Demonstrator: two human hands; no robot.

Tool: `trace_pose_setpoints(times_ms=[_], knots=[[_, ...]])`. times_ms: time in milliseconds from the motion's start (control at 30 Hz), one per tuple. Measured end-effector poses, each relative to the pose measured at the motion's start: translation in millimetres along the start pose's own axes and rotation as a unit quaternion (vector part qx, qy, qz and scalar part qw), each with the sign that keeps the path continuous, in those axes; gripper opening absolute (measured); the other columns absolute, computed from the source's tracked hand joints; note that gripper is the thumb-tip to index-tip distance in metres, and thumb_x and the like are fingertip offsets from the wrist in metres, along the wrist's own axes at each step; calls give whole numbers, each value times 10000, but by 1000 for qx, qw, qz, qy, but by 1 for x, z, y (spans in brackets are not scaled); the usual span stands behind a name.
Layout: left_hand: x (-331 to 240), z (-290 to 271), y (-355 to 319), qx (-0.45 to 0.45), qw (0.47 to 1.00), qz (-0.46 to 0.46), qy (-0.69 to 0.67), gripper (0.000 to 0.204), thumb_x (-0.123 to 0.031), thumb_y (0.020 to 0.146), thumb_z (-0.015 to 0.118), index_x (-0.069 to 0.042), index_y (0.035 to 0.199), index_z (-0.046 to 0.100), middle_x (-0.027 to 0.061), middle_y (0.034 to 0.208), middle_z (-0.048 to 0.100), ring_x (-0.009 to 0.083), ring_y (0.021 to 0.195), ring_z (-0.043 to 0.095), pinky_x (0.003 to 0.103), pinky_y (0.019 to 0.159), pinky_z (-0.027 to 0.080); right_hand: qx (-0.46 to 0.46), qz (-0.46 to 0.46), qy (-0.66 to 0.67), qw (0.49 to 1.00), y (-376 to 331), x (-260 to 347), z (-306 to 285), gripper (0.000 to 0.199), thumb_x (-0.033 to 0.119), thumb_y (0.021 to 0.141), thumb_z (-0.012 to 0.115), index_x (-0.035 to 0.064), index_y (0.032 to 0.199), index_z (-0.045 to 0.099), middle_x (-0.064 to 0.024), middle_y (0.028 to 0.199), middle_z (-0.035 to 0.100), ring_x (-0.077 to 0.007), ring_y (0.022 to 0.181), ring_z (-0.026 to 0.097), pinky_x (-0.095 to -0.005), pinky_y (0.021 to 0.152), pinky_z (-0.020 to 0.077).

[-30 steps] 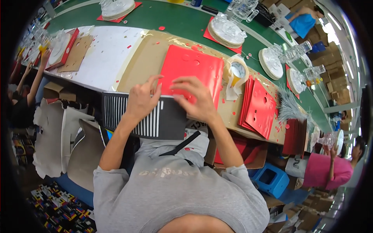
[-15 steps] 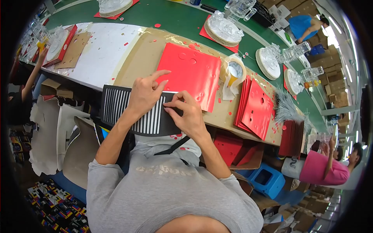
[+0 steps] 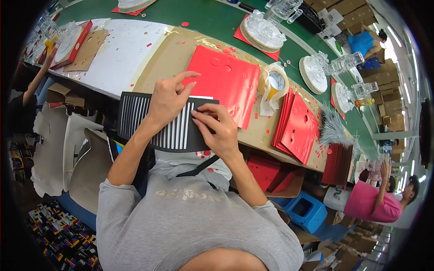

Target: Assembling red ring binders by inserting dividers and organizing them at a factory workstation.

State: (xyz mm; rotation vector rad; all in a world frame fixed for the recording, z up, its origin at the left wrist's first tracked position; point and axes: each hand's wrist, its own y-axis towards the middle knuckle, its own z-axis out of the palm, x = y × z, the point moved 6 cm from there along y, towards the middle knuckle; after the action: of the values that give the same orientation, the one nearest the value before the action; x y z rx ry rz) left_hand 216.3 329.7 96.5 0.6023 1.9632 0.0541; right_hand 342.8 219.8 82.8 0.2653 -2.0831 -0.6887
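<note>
A black sheet point(image 3: 197, 140) with rows of narrow white strips point(image 3: 175, 134) lies tilted over my lap, its far edge against the table edge. My left hand point(image 3: 166, 100) is above the sheet's middle, forefinger and thumb stretched out and apart, holding nothing that I can see. At the last strip on the right, my right hand point(image 3: 220, 128) has thumb and forefinger pinched close to the sheet. Whatever is between those fingertips is too small to make out. Just beyond the sheet lies a flat red sheet point(image 3: 221, 83) with round cut marks.
A tape roll point(image 3: 276, 81) stands right of the red sheet, beside a stack of holed red sheets point(image 3: 300, 128). Further right is a bundle of grey wires point(image 3: 334, 126). Clear glass-like pieces on round discs point(image 3: 260, 36) line the green belt point(image 3: 190, 11). Co-workers are at both sides.
The view has shifted slightly. My right fingertips have slid a little farther up along the last strip, and more of the sheet's far right corner shows. My left hand keeps its pose.
</note>
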Motion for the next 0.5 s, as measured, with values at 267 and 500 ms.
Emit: trace_pose_setpoints(times_ms=[267, 500], knots=[[10, 4, -10, 32, 999, -8, 10, 249, -67, 935, 625, -37, 1172, 696, 7, 471, 333, 49, 457, 270, 302, 445, 234, 85, 36, 21, 996, 1, -7, 8, 130, -18, 775, 767, -3, 876, 686, -95, 943, 627, -230, 897, 638, -340, 760, 526], [30, 7, -13, 56, 993, 11, 106, 259, -90, 933, 624, -43, 1179, 690, 95, 501, 434, 144, 426, 361, 346, 461, 315, 160, 119, 157, 967, 12, -19, 2, 105, 13, 814, 750, 0, 896, 687, -79, 1006, 629, -207, 969, 625, -322, 802, 500]])
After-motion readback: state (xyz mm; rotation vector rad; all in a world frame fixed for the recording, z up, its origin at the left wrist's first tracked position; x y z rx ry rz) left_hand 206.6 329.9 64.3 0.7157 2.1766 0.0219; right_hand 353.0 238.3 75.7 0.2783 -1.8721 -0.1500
